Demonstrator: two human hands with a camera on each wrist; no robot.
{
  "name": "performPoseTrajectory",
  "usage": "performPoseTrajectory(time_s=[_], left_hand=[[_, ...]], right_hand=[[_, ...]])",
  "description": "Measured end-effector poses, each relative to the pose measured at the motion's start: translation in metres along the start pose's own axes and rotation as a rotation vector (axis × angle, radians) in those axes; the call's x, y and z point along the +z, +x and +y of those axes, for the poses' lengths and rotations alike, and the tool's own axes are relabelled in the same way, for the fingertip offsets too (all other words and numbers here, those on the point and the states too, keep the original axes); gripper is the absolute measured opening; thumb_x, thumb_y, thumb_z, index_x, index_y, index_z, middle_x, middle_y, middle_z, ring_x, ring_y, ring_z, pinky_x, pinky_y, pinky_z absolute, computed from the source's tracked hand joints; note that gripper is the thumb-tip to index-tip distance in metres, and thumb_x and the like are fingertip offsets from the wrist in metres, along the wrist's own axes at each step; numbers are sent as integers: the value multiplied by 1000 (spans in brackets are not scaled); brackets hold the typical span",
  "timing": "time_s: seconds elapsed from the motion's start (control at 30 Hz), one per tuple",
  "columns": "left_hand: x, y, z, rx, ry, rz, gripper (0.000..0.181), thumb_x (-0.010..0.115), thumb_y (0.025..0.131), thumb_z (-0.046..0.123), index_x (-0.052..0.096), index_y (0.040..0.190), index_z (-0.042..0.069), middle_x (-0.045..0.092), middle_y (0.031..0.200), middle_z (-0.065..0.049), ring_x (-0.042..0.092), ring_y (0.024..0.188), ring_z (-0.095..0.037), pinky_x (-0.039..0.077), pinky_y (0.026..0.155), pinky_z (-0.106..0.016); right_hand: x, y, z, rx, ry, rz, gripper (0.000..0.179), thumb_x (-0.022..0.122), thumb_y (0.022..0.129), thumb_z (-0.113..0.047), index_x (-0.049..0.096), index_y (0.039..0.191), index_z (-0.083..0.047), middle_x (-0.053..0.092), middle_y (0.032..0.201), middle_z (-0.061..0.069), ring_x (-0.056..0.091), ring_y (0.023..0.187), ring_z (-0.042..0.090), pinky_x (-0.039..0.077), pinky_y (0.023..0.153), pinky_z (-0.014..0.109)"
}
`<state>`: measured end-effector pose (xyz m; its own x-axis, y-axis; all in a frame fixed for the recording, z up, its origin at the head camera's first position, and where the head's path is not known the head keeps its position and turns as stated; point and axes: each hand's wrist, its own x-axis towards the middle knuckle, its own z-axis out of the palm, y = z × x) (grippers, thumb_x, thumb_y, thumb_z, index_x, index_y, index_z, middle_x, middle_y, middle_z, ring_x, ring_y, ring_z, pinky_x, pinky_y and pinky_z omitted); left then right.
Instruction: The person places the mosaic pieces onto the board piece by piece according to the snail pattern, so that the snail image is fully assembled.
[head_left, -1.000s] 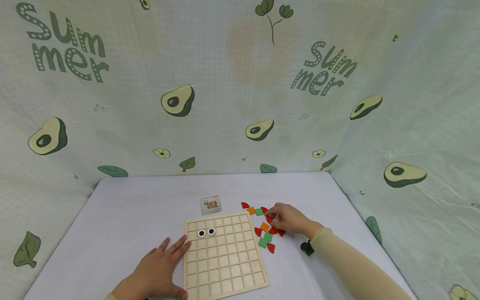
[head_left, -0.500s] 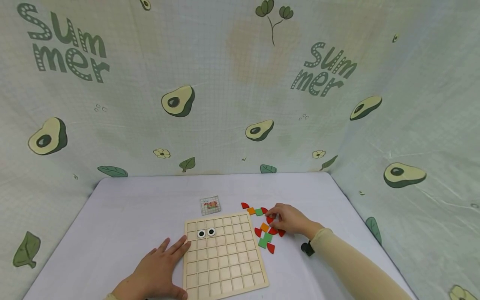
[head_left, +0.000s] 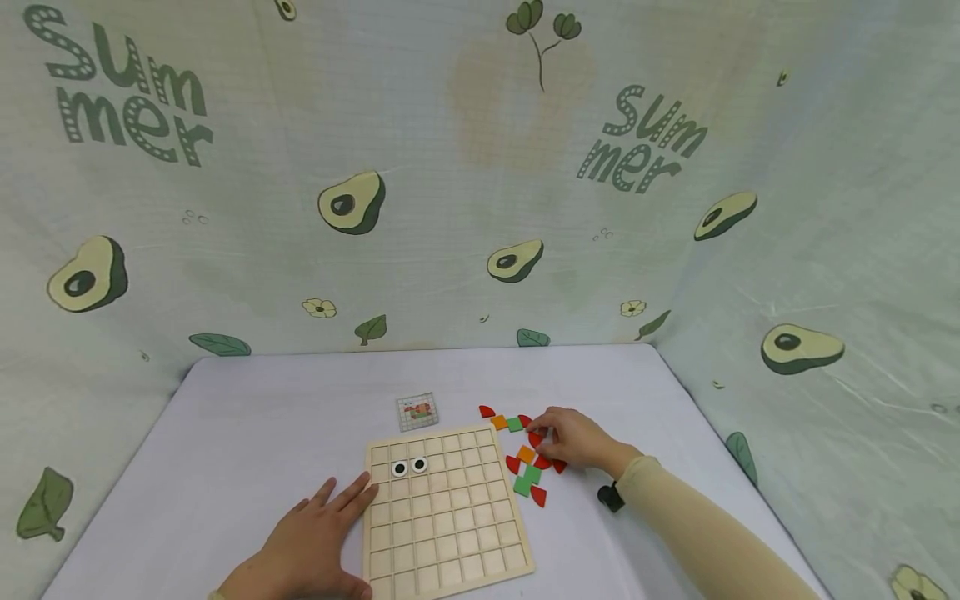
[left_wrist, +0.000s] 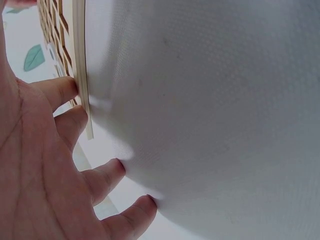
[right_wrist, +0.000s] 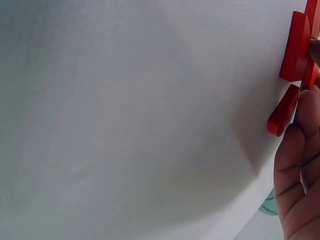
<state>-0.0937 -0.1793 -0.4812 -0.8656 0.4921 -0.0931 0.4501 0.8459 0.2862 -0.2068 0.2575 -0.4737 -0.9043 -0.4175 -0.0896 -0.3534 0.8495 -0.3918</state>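
Observation:
My left hand [head_left: 311,533] lies spread on the table, fingertips against the left edge of a wooden grid board [head_left: 450,504]. In the left wrist view, two fingers [left_wrist: 72,122] touch the board's side while two others press on the cloth. Two round eye tiles [head_left: 400,468] sit in cells near the board's top left. Right of the board, my right hand [head_left: 576,437] reaches into a loose group of tiles, thumb and fingers pinching a red quarter-circle tile [head_left: 535,439]. Two more red tiles [right_wrist: 295,47] show right beside the fingers in the right wrist view.
A small picture card [head_left: 417,412] lies behind the board. Orange squares [head_left: 526,455], green squares [head_left: 532,474] and several red quarter-circles [head_left: 538,496] are scattered along the board's right side. Printed cloth walls [head_left: 442,275] surround the white table [head_left: 285,417].
The head view has shifted slightly, so everything sits a little further left in it. Both hands keep their places relative to the board and tiles.

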Motion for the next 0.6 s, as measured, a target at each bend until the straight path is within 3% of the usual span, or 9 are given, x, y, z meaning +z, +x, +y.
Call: performPoseTrajectory(time_s=[0.4, 0.6], left_hand=[[-1, 1, 0, -34, 13, -24, 133, 67, 45, 90, 43, 152, 15, 34, 159, -2, 34, 136, -52, 38, 93, -73], [-1, 1, 1, -34, 5, -23, 132, 69, 46, 89, 43, 151, 14, 35, 159, -2, 34, 136, -52, 38, 93, -73]], right_hand=[[0, 1, 0, 33, 37, 5, 31, 81, 85, -28, 74, 114, -18, 57, 90, -9, 53, 82, 11, 50, 68, 27], [-2, -1, 3, -27, 53, 5, 25, 79, 87, -20, 75, 112, -20, 61, 105, -9, 54, 77, 11, 51, 68, 26]])
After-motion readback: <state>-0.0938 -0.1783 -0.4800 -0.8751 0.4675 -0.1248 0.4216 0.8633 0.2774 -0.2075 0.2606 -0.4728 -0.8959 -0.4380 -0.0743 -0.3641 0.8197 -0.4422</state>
